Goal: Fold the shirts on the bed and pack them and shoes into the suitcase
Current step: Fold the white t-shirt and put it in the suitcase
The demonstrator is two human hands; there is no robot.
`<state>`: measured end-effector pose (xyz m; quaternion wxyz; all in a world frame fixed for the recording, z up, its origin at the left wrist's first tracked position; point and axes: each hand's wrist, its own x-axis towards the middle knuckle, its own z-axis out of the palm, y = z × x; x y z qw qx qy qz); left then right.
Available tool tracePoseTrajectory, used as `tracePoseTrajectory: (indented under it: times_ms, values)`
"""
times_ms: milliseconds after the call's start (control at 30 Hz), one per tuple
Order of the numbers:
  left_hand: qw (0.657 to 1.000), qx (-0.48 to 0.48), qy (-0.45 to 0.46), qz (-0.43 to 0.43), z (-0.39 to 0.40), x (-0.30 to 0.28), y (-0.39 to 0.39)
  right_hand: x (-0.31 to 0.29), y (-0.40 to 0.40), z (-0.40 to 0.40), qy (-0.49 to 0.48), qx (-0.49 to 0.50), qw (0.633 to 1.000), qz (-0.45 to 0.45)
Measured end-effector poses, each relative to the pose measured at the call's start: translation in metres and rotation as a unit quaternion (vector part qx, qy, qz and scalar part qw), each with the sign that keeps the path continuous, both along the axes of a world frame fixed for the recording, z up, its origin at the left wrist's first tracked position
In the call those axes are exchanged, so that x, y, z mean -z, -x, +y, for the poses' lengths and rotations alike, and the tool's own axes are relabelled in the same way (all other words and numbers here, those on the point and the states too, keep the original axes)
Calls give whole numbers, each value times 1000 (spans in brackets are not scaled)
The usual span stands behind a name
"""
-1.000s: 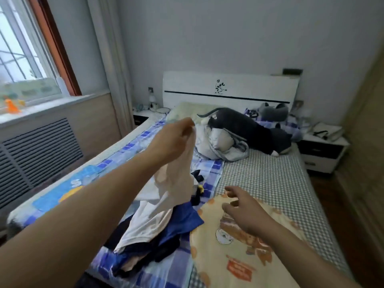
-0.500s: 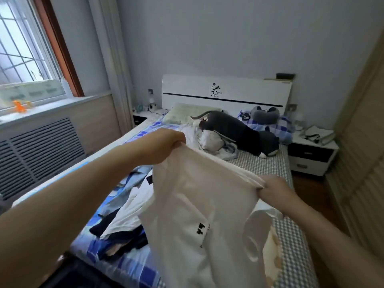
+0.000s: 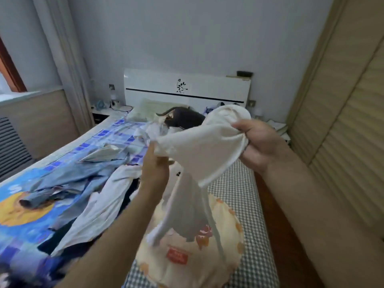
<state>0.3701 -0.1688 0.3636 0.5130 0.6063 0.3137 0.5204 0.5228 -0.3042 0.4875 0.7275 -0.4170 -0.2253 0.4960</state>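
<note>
I hold a white shirt (image 3: pixel 199 148) up in the air over the bed (image 3: pixel 236 190). My left hand (image 3: pixel 154 169) grips one bunched part of it near the middle of the view. My right hand (image 3: pixel 257 142) clutches another bunch higher and to the right. The rest of the shirt hangs down between my arms. A heap of other clothes (image 3: pixel 87 183), light blue, white and dark, lies on the left half of the bed. No suitcase or shoes are in view.
A round cream cushion (image 3: pixel 187 252) with a cartoon print lies on the checked sheet below the shirt. A dark plush toy (image 3: pixel 185 119) and pillows sit by the white headboard (image 3: pixel 187 88). A wardrobe (image 3: pixel 342 121) lines the right side; bedside tables flank the bed.
The white shirt was lifted from the heap by my left hand, then taken by both hands and spread. Now it is bunched between my hands, and my view has turned to the right.
</note>
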Motion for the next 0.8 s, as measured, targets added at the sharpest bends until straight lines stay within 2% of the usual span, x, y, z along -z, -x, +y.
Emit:
tracePoseTrajectory:
  times_ms: [33,67,167,267,333,467,500,567,667,733,800]
  values:
    - [999,23,29,-12,-29,30,11,-1,-4,1,-7,-3,1000,31]
    - [998,51,44,20,-50,56,16,0,-6,3,-14,-3,998,57]
    - [976,102,21,190,-66,105,-10,2,-7,12,-11,-3,997,75]
    - [962,24,18,271,-41,125,-50,6,-3,25,8,2,998,68]
    - [930,-25,2,366,-22,140,-52,14,-11,30,17,27,997,67]
    - [872,-43,-14,488,12,186,15,48,-74,31,62,121,985,109]
    - [853,-47,-5,519,18,195,37,63,-94,29,106,144,977,115]
    - [838,-60,24,542,25,202,80,99,-130,27,197,191,956,103]
    - [836,-111,59,534,25,194,129,140,-165,31,260,190,945,58]
    - [850,-156,66,499,23,174,143,152,-177,41,245,185,950,56]
    - [889,-204,71,405,19,141,143,160,-173,49,221,204,953,41]
